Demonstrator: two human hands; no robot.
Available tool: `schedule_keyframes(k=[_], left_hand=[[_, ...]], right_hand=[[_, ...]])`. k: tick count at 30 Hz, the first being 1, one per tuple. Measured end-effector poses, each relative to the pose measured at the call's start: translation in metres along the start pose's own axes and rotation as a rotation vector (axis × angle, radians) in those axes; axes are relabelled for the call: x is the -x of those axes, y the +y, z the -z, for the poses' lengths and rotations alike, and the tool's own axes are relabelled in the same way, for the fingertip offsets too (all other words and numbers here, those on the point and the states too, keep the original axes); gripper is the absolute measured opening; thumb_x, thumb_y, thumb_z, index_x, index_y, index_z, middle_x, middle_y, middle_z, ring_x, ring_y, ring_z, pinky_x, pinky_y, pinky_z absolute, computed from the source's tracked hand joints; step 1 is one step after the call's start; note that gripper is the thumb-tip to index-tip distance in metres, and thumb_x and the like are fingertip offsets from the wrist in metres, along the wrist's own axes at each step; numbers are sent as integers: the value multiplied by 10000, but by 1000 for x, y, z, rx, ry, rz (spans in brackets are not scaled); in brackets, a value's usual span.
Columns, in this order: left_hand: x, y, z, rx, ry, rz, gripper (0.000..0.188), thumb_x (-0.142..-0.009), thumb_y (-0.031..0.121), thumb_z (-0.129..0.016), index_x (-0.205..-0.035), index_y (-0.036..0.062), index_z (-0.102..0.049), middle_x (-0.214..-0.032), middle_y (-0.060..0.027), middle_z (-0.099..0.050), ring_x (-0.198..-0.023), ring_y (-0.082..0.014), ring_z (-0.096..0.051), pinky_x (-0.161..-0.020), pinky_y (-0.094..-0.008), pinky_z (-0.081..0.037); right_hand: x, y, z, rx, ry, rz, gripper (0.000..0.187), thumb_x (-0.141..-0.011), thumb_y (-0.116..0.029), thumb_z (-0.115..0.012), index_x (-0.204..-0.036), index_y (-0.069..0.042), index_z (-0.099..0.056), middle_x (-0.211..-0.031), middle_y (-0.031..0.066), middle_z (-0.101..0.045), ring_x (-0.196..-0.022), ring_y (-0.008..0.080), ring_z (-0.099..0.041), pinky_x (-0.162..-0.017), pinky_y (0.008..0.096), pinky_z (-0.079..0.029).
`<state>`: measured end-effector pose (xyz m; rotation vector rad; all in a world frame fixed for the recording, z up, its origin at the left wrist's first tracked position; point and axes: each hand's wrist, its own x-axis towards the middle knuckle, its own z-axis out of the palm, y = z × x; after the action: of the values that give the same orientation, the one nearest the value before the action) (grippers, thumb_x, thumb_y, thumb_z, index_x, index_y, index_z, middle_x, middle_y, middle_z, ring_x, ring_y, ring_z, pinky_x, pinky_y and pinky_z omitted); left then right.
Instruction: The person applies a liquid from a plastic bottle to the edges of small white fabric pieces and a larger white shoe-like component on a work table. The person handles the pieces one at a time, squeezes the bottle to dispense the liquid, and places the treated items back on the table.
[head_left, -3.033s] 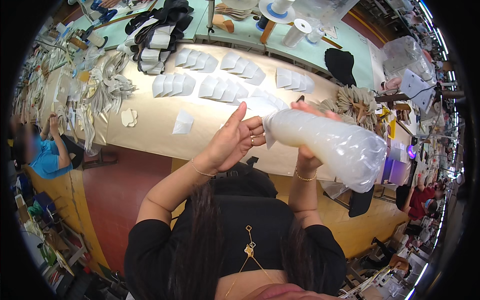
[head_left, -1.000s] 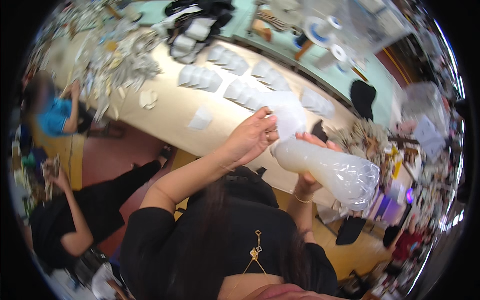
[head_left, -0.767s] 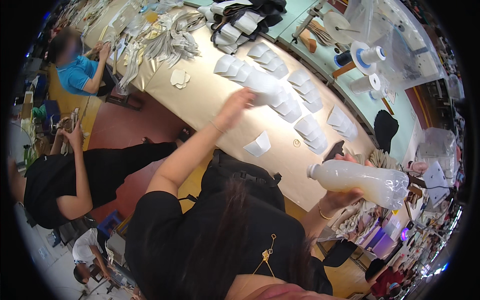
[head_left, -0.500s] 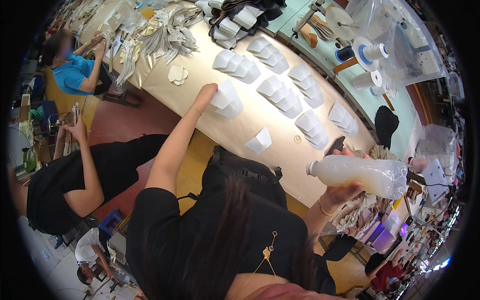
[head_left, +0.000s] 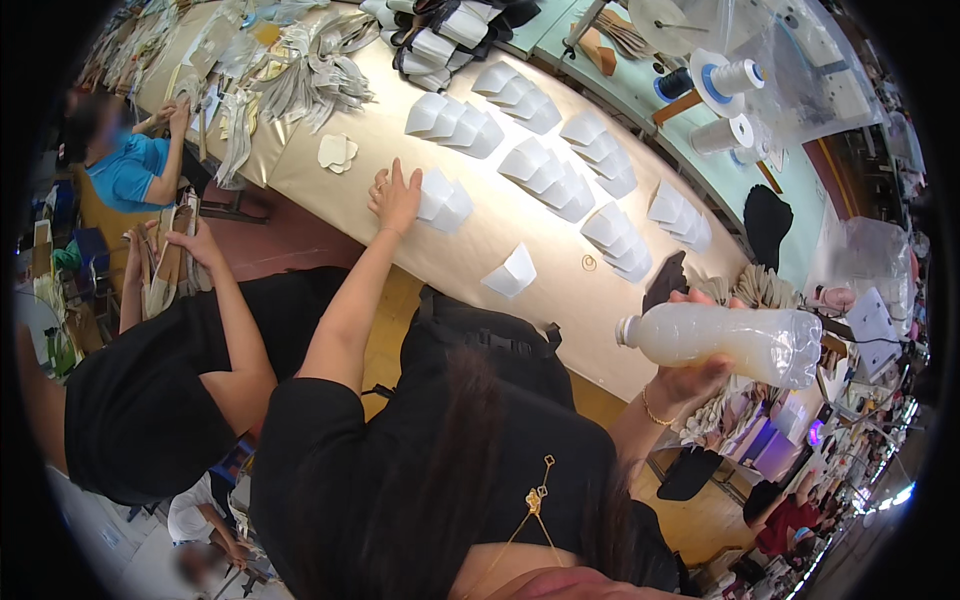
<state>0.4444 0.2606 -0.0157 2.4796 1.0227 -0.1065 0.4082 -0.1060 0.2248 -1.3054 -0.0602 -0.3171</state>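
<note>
My right hand (head_left: 692, 376) is wrapped round a clear plastic bottle (head_left: 725, 343) of cloudy whitish liquid, which lies on its side in the grip with its cap to the left. Out over the tabletop, my left hand (head_left: 398, 200) has its fingers apart and holds nothing that I can see. Right beside it is a small fanned stack of white curved pieces (head_left: 445, 202). Several more overlapping rows of such white pieces (head_left: 545, 178) lie farther right. A single white piece (head_left: 511, 271) sits nearer to me. Left of my hand is a cream scalloped stack (head_left: 337, 152).
The long table (head_left: 430, 262) has a gold-beige cover. Strips of grey-beige material (head_left: 318, 75) and a black-and-white pile (head_left: 450, 38) lie along its far side. Thread cones (head_left: 735, 77) stand on a pale green table at right. A co-worker in black (head_left: 160, 375) is close on my left.
My left hand has moved slightly left and down, and its fingers have spread beside the small stack. The bottle stays in my right hand. The co-worker in black has shifted closer.
</note>
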Motion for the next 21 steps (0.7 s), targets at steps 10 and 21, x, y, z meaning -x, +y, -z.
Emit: schedule_keyframes(k=[10,21], left_hand=[[129,62,-51,-186,-422,-619,705,-622,500,-700,-1085,28,-455,-1101,-169,-491,-1070,-322,-460,-840,-436,-381],[131,61,-57,-171,-505,-723,517,-649,367,-721,-951,19,-487,-937,-163,-568,-849,-315,-582,-716,-378,-474]], right_hand=[[1,-1,3,-29,-27,40,785,-728,-535,-630,-1195,26,-341,-921,274,-587,-776,360,-623,-689,445,-538],[6,-7,15,-12,38,23,793,-713,-508,-660,-1177,49,-339,-913,281,-584,-766,351,-624,-679,437,-537]])
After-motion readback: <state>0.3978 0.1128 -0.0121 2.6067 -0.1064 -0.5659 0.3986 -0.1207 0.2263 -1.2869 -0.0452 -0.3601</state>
